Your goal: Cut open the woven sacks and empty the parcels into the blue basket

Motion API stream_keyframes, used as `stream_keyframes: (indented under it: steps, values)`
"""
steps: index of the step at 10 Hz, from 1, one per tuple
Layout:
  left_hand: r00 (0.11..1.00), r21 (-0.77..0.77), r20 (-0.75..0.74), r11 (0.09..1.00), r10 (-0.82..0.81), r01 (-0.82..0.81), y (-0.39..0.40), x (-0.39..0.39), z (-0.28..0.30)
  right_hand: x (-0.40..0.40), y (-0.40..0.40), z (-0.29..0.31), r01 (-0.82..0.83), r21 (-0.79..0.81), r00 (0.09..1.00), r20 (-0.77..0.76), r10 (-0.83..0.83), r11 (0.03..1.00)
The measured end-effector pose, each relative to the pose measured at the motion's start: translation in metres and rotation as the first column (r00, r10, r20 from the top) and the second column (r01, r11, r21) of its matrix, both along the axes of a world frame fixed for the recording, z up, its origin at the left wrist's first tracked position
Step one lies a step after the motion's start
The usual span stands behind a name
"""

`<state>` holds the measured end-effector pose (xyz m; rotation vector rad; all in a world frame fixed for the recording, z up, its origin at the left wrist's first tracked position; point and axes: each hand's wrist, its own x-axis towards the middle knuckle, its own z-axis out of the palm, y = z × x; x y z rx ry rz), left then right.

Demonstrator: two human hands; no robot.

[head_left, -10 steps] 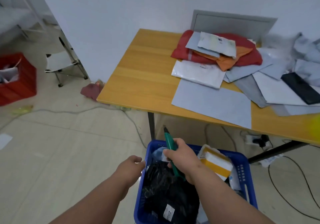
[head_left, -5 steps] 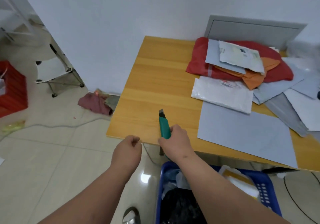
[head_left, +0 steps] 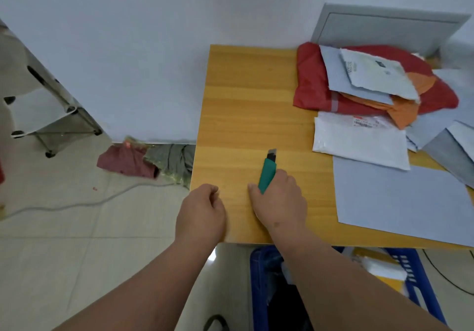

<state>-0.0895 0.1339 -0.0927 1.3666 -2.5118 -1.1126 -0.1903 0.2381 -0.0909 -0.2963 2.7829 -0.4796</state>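
Right hand (head_left: 278,202): grips green utility knife (head_left: 268,174), blade out, over wooden table (head_left: 243,115).
Left hand (head_left: 201,212): loosely curled, holding nothing.
Nearby: grey mailers (head_left: 400,200), red bag (head_left: 311,84).
Below: blue basket (head_left: 259,279).

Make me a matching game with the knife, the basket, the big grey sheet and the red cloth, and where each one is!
Things:
1. green utility knife
2. blue basket
3. large grey sheet
4. red cloth

Places:
A. on the floor under the table's near edge
B. at the back of the table, under envelopes
C. gripped in the right hand
D. flat on the table's near right part

Pairs: 1-C, 2-A, 3-D, 4-B
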Motion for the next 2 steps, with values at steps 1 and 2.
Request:
stream_keyframes:
  steps: [1,2]
  values:
    - [0.999,0.003,-0.030,1.000,-0.026,0.026,0.002,0.002,0.003,0.003,0.008,0.007,0.006,0.002,1.000,-0.028,-0.006,1.000]
    - [0.999,0.016,-0.037,1.000,-0.025,0.025,0.005,0.007,0.012,0.006,0.018,0.018,-0.003,0.018,1.000,-0.017,0.003,1.000]
